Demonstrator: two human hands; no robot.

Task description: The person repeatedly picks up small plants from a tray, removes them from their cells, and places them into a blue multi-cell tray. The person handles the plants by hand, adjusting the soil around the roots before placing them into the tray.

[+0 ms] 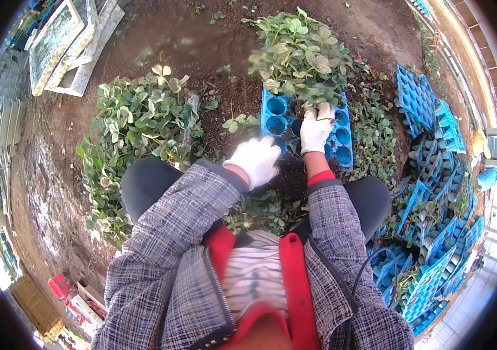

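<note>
A blue plastic seedling tray with round cells lies before me. Leafy plants, apparently strawberry, fill its far part, while several nearer cells show no plant. My right hand, in a white glove, is over the tray with its fingers at a blurred leafy seedling and seems to grip its base. Also gloved in white, my left hand is at the tray's near left corner, fingers curled and fingertips hidden from clear view. Whether it holds the tray's edge cannot be told.
Left of the tray lies a heap of leafy plants. Loose plants lie along its right side. Blue and grey trays are piled at the right. Whitish foam frames lie at the upper left on bare soil.
</note>
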